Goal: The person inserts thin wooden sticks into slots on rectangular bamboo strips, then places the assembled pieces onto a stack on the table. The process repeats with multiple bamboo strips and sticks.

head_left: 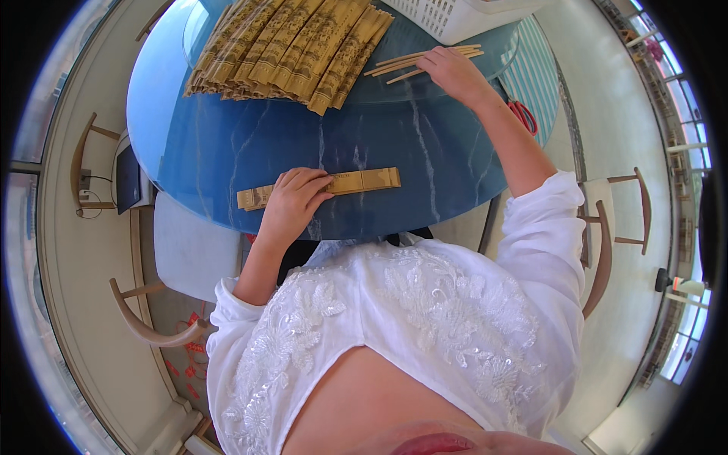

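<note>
Left hand (292, 199) presses flat on a long gold paper sleeve (356, 182); right hand (453, 72) pinches thin wooden chopsticks (409, 64)

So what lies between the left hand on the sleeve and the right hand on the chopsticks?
Head view: only bare blue marbled tabletop between left hand and right hand.

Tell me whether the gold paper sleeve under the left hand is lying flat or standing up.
Lying flat. The gold paper sleeve rests lengthwise on the blue table, with the left hand pressing on its middle.
</note>
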### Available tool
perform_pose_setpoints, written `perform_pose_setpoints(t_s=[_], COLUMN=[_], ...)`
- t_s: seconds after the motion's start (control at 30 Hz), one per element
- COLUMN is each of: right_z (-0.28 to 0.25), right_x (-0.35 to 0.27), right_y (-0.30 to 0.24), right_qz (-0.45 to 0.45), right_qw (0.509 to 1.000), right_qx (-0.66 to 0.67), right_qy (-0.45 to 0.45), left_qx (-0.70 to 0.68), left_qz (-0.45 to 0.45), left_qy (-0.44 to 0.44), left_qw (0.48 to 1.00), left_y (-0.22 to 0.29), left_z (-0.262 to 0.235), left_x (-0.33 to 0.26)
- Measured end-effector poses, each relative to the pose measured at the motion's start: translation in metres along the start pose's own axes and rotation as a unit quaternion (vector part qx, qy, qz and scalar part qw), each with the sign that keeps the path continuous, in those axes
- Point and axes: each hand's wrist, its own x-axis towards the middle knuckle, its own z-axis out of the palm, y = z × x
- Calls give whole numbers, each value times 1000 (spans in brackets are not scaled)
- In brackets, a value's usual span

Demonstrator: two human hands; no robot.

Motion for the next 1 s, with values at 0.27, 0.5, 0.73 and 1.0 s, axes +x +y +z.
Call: perform_pose_setpoints(t_s=[0.27, 0.5, 0.73, 1.0], right_z=[-65, -83, -94, -96], right_x=[-39, -91, -106, -108], right_y=[-65, -118, -140, -145], right_qz=[22, 83, 91, 94], right_qw=[997, 987, 983, 981], right_qx=[53, 139, 150, 165], right_qy=[48, 10, 54, 36], left_qx=[5, -53, -87, -116], left_qz=[-8, 70, 58, 35], left_qy=[-25, -77, -117, -156], left_qw=[1000, 993, 988, 980], left_y=[2, 19, 19, 17], left_z=[-6, 27, 39, 38], left_x=[2, 41, 52, 60])
